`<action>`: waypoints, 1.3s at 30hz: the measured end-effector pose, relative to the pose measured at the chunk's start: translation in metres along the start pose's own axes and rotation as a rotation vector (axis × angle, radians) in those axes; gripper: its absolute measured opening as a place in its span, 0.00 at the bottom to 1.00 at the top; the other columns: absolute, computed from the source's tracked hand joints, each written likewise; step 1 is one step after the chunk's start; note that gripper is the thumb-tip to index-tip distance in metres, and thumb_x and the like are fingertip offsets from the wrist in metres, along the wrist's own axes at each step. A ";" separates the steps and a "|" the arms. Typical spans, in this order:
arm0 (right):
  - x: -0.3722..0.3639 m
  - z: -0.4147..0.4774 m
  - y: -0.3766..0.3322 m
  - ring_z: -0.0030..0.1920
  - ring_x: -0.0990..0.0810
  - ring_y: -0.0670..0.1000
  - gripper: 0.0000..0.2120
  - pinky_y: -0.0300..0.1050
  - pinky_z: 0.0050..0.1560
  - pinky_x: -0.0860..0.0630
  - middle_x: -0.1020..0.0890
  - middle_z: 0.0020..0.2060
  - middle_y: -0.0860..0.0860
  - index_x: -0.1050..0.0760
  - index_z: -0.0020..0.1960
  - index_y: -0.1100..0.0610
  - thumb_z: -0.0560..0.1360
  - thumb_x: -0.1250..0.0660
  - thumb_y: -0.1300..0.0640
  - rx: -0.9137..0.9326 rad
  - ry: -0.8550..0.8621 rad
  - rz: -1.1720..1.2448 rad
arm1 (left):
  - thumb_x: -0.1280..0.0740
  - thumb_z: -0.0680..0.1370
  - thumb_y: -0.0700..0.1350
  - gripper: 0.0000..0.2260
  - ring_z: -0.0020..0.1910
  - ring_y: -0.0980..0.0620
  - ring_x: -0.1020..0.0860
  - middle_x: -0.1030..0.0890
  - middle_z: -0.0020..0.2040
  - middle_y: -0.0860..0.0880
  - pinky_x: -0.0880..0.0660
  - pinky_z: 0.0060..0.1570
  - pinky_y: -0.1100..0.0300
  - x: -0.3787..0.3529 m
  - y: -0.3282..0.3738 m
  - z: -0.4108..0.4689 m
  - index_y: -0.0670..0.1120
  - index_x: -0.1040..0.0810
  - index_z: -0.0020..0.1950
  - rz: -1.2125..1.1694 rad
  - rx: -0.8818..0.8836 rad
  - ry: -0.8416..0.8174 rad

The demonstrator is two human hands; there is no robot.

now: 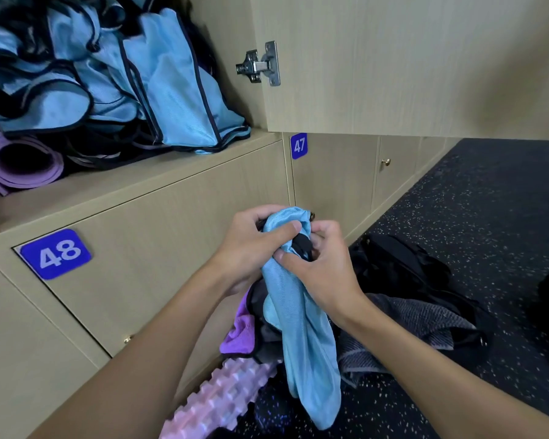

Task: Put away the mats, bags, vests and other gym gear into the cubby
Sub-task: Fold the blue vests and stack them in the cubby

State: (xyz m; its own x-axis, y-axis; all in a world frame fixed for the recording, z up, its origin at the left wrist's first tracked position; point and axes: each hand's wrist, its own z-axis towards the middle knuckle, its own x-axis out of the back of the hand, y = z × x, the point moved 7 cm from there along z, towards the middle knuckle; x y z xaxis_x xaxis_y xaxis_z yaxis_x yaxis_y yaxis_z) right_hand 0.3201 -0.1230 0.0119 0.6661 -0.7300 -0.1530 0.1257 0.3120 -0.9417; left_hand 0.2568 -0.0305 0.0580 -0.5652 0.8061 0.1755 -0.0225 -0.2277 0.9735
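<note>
Left hand [251, 245] and right hand [317, 264] grip a blue vest [301, 337] mid-frame. Upper left, the cubby [159, 182] is crammed to its front edge, its left side cut off.

Single head view, looking forward and down, close over cubby front

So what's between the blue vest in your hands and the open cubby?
Only the closed wooden door marked 48, seen in the head view. The left hand and right hand grip the blue vest below the open cubby.
</note>
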 end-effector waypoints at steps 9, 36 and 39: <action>-0.010 -0.014 0.032 0.58 0.22 0.43 0.52 0.41 0.56 0.22 0.26 0.62 0.44 0.50 0.75 0.37 0.63 0.19 0.54 -0.126 -0.093 -0.137 | 0.31 0.73 0.30 0.15 0.38 0.66 0.20 0.17 0.39 0.61 0.24 0.42 0.70 0.024 0.037 0.001 0.52 0.18 0.43 0.197 -0.318 0.313; -0.016 0.000 -0.046 0.59 0.23 0.44 0.22 0.37 0.62 0.27 0.22 0.56 0.44 0.24 0.56 0.41 0.75 0.34 0.68 0.221 -0.016 -0.167 | 0.26 0.73 0.34 0.10 0.36 0.57 0.19 0.15 0.40 0.52 0.21 0.37 0.62 0.037 0.042 -0.004 0.46 0.16 0.49 0.167 -0.166 0.191; -0.014 -0.003 -0.025 0.68 0.30 0.36 0.26 0.36 0.68 0.33 0.29 0.68 0.39 0.34 0.71 0.39 0.77 0.31 0.54 0.058 -0.052 -0.028 | 0.27 0.73 0.34 0.10 0.39 0.55 0.18 0.14 0.42 0.51 0.19 0.41 0.55 0.050 0.044 -0.003 0.47 0.15 0.49 0.105 -0.232 0.337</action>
State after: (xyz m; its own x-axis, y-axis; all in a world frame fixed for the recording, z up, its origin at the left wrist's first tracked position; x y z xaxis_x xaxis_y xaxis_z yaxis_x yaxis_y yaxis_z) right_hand 0.3060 -0.1220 0.0365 0.6987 -0.7070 -0.1093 0.1863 0.3273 -0.9264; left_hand 0.2255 -0.0021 0.1086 -0.8114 0.5570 0.1771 -0.1135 -0.4473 0.8871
